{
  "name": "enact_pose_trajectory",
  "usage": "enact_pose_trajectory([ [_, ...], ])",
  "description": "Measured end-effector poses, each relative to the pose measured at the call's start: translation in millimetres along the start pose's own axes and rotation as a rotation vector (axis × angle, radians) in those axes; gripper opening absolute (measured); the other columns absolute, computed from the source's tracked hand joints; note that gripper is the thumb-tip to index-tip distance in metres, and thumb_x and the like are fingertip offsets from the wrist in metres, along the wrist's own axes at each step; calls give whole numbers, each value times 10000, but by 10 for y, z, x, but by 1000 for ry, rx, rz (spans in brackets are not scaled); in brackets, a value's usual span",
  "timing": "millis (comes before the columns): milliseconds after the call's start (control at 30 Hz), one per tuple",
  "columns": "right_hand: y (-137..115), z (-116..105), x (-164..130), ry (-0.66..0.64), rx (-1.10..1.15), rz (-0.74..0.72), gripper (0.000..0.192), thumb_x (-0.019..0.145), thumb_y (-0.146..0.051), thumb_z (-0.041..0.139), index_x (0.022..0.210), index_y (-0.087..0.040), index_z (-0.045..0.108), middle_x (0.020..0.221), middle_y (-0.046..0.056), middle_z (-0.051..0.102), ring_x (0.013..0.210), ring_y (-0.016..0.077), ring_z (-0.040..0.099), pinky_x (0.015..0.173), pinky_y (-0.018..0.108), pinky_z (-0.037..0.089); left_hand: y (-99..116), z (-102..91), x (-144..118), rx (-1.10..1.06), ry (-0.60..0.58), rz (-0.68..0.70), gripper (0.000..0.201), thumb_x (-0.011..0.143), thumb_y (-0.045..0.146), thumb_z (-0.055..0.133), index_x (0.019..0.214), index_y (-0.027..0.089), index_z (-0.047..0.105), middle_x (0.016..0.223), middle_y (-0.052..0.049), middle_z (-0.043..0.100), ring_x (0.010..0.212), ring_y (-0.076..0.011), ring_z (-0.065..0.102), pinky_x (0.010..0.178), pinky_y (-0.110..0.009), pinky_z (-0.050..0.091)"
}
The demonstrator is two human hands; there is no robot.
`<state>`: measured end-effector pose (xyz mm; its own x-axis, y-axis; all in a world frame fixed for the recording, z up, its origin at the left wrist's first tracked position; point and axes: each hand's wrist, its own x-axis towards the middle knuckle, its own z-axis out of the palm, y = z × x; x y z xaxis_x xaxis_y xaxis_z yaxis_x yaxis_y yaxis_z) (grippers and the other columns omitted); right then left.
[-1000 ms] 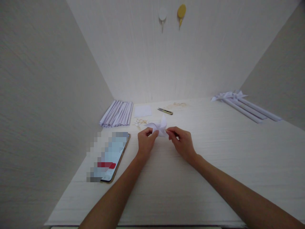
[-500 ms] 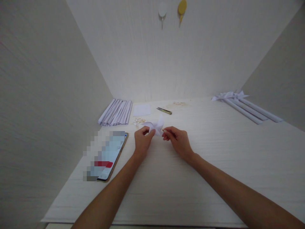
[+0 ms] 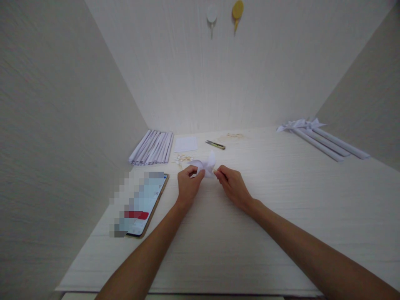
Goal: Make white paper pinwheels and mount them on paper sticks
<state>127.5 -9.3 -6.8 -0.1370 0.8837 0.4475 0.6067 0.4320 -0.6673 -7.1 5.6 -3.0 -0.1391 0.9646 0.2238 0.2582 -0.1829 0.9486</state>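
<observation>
A white paper pinwheel [image 3: 211, 160] with curved blades is pinched between the thumb and fingers of my left hand [image 3: 190, 183]. Close on its right, my right hand [image 3: 229, 183] has its fingers closed on a short pale stick [image 3: 214, 170], whose tip is at the pinwheel's right side. Whether the tip touches the paper I cannot tell. Just behind my left hand lies a small heap of short pale sticks [image 3: 183, 158]. Thread snips [image 3: 215, 144] with a yellowish handle rest beyond the pinwheel.
Several rolled paper tubes [image 3: 151, 146] lie side by side at the back left, next to a flat white sheet [image 3: 186, 144]. A phone [image 3: 150, 208] lies left of my left forearm. At the back right are finished-looking paper pinwheels [image 3: 300, 124] on tubes [image 3: 331, 143]. Two hooks [image 3: 238, 10] hang on the wall.
My right hand has shifted slightly, and its fingers are curled closer around the short stick. The left hand still holds the pinwheel in nearly the same place.
</observation>
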Motion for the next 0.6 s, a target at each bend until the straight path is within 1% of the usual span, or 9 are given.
enact_pose_trajectory([
  [100,15,7,4,-21,-38,-1,297,824,-271,353,539,-187,354,515,-26,422,486,97,355,476,217,263,31,0,-10,5,-4,8,91,603,200,549,541,134,561,540,25,542,545,-91,485,530,-193,394],
  [400,16,6,12,-168,-60,54,297,786,-274,386,506,-184,348,476,-36,374,465,98,338,472,225,221,37,2,-25,34,-7,31,80,605,194,555,549,138,561,561,26,547,576,-95,502,549,-191,411],
  [600,35,21,19,-177,-62,55,293,783,-277,392,509,-184,341,484,-35,369,476,100,341,477,226,220,-8,12,-24,0,-11,24,87,604,220,567,581,136,564,603,21,547,616,-103,514,560,-196,430],
])
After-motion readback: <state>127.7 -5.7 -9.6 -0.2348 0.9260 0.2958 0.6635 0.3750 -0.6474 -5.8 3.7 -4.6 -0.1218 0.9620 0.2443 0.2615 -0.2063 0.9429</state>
